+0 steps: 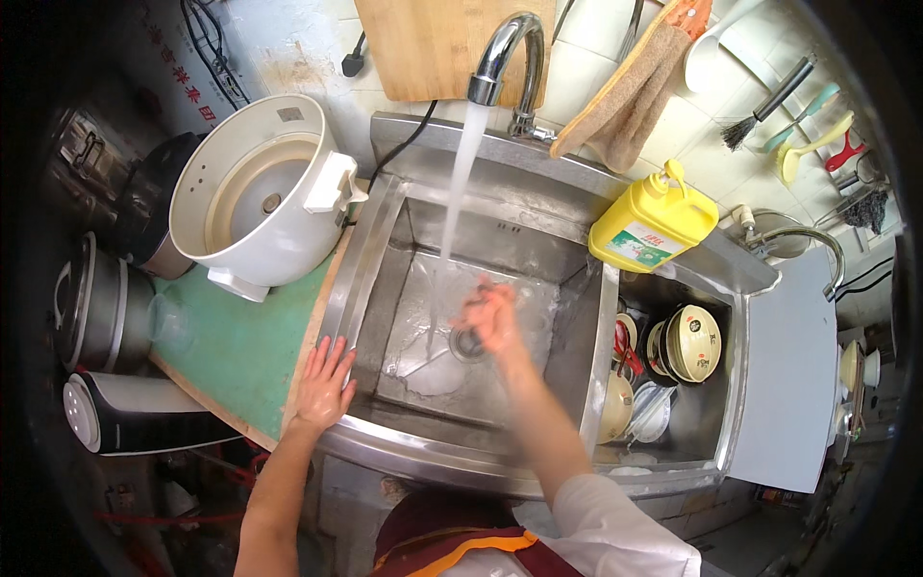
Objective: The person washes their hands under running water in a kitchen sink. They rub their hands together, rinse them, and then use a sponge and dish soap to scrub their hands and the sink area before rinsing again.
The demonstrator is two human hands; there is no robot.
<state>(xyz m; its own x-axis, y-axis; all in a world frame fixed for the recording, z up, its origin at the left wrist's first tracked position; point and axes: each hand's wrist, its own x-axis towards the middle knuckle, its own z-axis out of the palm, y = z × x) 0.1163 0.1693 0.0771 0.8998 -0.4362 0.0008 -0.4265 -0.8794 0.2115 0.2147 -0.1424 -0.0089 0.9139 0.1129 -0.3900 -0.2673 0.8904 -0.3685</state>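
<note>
Water runs from a chrome gooseneck faucet (505, 58) into the left basin of a stainless steel sink (577, 339). My left hand (323, 389) rests flat, fingers spread, on the sink's left rim beside a green board (245, 346). Over the basin near the drain (467, 345) is my right hand (490, 314), blurred by motion, right of the stream; it appears to hold nothing, but how far its fingers are bent is unclear. A yellow jug with a pump top (649, 216) stands behind the divider between the basins.
A white rice cooker body (267, 209) stands on the board's back part. In the right basin lie stacked bowls (692, 342) and a white dish (651, 418). A brown cloth mitt (627, 94) and brushes hang on the tiled wall. A wooden cutting board (418, 50) leans behind the faucet.
</note>
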